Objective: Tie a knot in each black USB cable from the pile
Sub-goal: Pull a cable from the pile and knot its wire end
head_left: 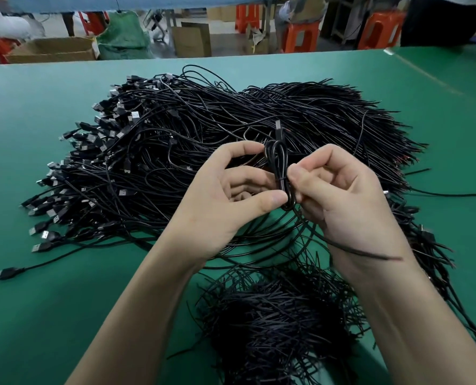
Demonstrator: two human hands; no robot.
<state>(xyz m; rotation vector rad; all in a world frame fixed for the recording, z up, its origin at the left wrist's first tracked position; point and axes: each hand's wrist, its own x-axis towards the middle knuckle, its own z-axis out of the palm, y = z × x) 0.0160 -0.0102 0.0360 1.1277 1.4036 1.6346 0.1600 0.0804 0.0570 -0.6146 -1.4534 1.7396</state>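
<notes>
My left hand (231,201) and right hand (342,195) each keep a pinching grip on one folded cable (280,173), held over the pile (203,129) on the tabletop (36,107). Judged step: wrap formed, knot not yet tight. The next move calls for threading and pulling the tail (356,250). No legible markings.

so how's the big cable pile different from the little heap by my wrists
Size: the big cable pile is much wider than the little heap. Make-up: the pile has long cables with USB plugs; the heap has short thin strands, no plugs seen. Both are black, on the green table.
</notes>
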